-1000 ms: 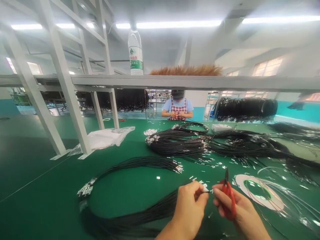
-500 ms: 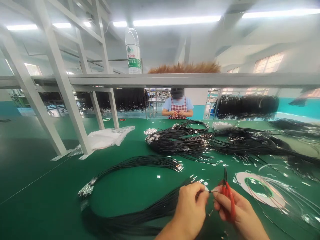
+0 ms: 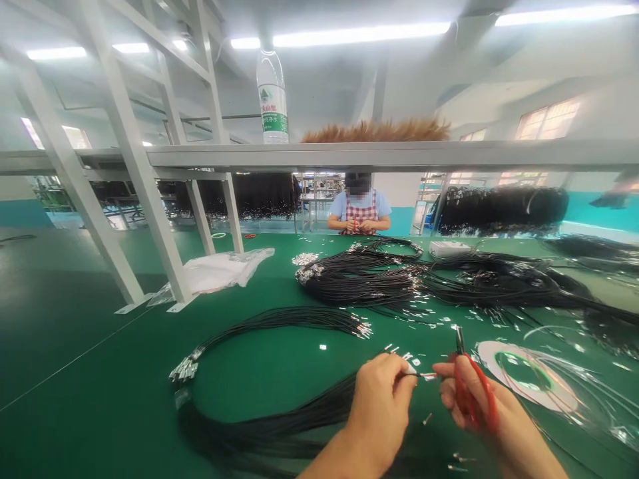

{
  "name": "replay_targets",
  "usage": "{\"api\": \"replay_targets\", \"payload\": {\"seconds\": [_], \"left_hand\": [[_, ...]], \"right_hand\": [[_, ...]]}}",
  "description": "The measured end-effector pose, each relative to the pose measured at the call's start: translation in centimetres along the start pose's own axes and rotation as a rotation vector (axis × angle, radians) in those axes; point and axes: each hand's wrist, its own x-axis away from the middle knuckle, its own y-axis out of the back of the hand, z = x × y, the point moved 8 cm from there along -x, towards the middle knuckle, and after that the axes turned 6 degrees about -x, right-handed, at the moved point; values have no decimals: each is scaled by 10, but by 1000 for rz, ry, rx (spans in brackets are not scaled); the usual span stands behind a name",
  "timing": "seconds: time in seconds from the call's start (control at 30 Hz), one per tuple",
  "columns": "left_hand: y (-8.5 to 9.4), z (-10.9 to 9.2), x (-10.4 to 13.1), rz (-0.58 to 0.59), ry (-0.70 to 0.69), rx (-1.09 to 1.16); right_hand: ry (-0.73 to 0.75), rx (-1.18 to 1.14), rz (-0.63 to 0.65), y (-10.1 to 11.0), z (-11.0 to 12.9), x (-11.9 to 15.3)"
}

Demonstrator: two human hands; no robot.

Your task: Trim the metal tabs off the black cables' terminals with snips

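My left hand (image 3: pixel 382 406) pinches a black cable (image 3: pixel 418 375) near its end, where short thin wires stick out toward the right. In my right hand (image 3: pixel 476 396) sits a pair of red-handled scissors (image 3: pixel 492 406), their dark blades (image 3: pixel 459 339) pointing up and away. The right index finger reaches out beside the wire tips; whether it touches them I cannot tell. Under and left of my left hand runs a thick bundle of black cables (image 3: pixel 269 432), curving round to a second bundle (image 3: pixel 284 319) with silvery ends.
Black cable heaps (image 3: pixel 359 279) lie across the far part of the green table (image 3: pixel 124 392). A white spool (image 3: pixel 499 372) with loose strands is at the right. Shelf legs (image 3: pixel 154 233) stand on the left beside a plastic bag (image 3: pixel 219 273). A co-worker (image 3: pixel 360 209) sits opposite.
My right hand has drawn slightly right, away from the wire end, and the scissors have tilted. More of the wires shows now. The whole view has shifted a little.
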Motion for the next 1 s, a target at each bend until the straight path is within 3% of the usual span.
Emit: {"api": "replay_targets", "payload": {"seconds": [0.13,0.3,0.37,0.43,0.53,0.63,0.73,0.83,1.0], "left_hand": [[1,-8,3,-40,-108,-153],[1,-1,1,15,5,20],[-6,8,0,101,133,176],[-15,17,1,193,257,307],[-20,24,1,203,306,377],[-15,23,0,85,246,334],[-10,20,5,-30,207,241],[-10,15,9,-62,195,188],[-16,15,10,-17,217,223]], "right_hand": [[-28,83,111,-12,-6,1],[52,116,93,-16,-5,4],[126,239,32,-10,-1,1],[206,473,-120,6,6,-3],[233,652,-315,29,15,-7],[179,312,-247,30,10,-9],[57,5,-71,9,-2,-7],[-51,-87,85,-13,-14,0],[-97,-177,156,-21,-23,2]]}}
